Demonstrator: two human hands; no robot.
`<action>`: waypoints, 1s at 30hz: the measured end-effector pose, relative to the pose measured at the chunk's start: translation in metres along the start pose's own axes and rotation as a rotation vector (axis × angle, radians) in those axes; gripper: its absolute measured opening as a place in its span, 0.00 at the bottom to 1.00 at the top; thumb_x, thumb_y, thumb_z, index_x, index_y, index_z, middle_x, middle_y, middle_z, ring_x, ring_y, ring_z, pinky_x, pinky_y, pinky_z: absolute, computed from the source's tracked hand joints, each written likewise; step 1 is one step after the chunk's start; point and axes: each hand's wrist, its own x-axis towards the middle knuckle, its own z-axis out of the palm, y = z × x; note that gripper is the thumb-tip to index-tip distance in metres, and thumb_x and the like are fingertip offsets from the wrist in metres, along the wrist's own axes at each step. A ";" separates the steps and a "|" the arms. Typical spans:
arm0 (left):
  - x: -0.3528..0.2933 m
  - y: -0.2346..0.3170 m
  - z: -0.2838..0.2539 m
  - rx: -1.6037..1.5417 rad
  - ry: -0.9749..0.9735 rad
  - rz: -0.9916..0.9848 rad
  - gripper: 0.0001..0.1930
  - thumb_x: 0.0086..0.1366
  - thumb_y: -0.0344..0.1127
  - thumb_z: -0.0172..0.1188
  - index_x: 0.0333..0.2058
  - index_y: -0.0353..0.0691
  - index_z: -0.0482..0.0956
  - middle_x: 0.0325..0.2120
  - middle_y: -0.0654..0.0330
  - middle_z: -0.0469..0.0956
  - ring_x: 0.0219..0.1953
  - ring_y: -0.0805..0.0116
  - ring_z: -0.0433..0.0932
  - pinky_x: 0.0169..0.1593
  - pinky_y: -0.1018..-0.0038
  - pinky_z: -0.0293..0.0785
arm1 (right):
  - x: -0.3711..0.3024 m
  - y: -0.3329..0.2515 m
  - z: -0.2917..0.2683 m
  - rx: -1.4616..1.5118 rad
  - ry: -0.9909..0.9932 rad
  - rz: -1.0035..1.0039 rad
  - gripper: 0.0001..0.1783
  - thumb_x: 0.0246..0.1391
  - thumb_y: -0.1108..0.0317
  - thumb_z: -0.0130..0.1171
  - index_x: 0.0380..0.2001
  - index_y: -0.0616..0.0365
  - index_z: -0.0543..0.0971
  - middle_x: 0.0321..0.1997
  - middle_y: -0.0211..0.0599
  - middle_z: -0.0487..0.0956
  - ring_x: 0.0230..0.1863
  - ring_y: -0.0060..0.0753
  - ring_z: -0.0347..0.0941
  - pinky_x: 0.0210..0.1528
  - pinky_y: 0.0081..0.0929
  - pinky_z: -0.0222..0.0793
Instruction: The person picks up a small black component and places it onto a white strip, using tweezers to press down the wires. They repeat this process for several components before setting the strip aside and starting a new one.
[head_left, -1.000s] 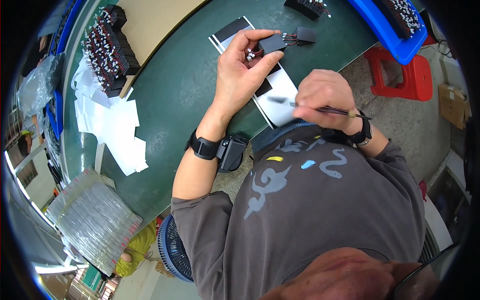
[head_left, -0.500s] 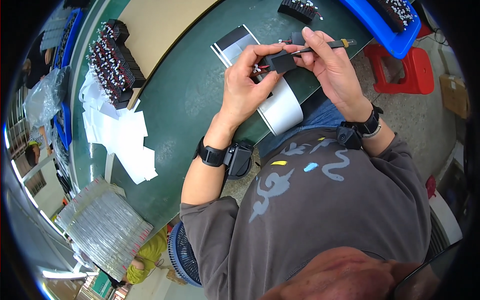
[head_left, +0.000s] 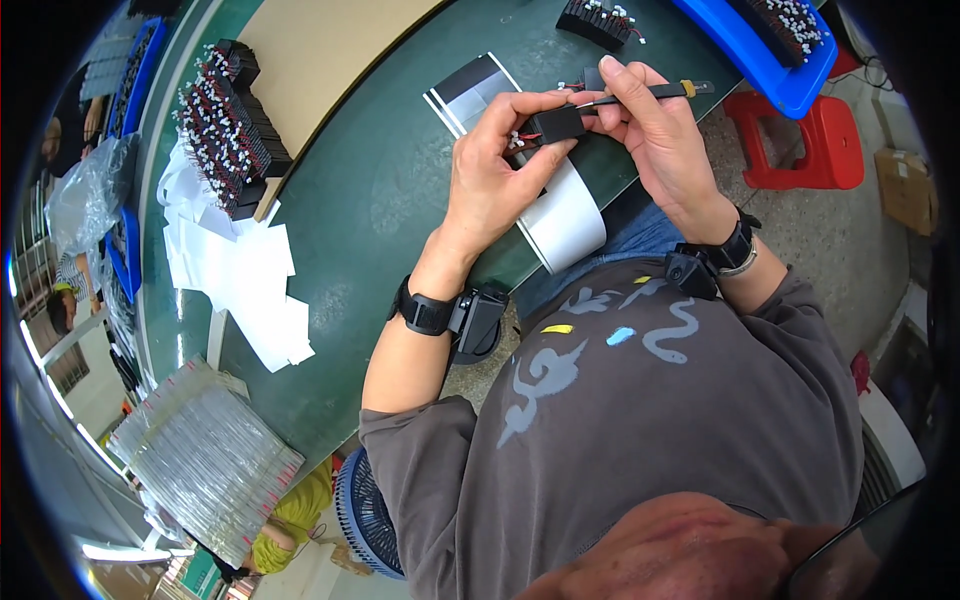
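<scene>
Between the fingers and thumb of my left hand (head_left: 490,170) is a small black block (head_left: 558,124) with red wires and a white connector at its left end. My right hand (head_left: 665,150) pinches dark tweezers (head_left: 670,90) with a yellowish mark near the back end. The tweezers' tips reach the block's upper right edge; exactly what they touch is too small to tell. Below my hands lies a curling white strip (head_left: 567,215) with a black and grey far end (head_left: 470,85). Another black block (head_left: 592,77) with wires lies just beyond my fingers.
Rows of wired black blocks (head_left: 235,140) stand at the left by a tan board (head_left: 310,60). White sheets (head_left: 240,285) lie on the green table (head_left: 350,225). More blocks (head_left: 597,22) stand at the far edge. A blue tray (head_left: 800,90) and red stool (head_left: 835,145) are right.
The block in my left hand has turned slightly, showing less of its broad face. My right hand and the tweezers have shifted a little; both grips stay the same.
</scene>
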 end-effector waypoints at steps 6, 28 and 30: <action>0.001 0.000 0.000 -0.005 0.001 0.009 0.19 0.59 0.28 0.71 0.50 0.41 0.80 0.44 0.58 0.85 0.43 0.66 0.85 0.48 0.73 0.80 | 0.001 0.000 0.000 -0.007 -0.016 -0.027 0.17 0.70 0.58 0.58 0.25 0.49 0.73 0.25 0.24 0.73 0.47 0.25 0.81 0.53 0.29 0.78; 0.000 -0.001 0.001 0.000 0.012 -0.022 0.19 0.58 0.28 0.72 0.49 0.40 0.80 0.46 0.61 0.85 0.41 0.70 0.84 0.46 0.74 0.80 | -0.002 -0.001 0.000 -0.021 -0.049 -0.044 0.16 0.70 0.58 0.57 0.26 0.49 0.72 0.25 0.24 0.74 0.49 0.26 0.81 0.53 0.28 0.77; 0.000 -0.001 0.001 0.006 0.017 -0.029 0.19 0.58 0.28 0.72 0.49 0.40 0.80 0.46 0.61 0.85 0.41 0.70 0.84 0.46 0.74 0.80 | -0.003 0.000 -0.001 -0.008 -0.054 -0.038 0.16 0.70 0.58 0.57 0.26 0.49 0.72 0.25 0.23 0.74 0.50 0.26 0.81 0.54 0.28 0.77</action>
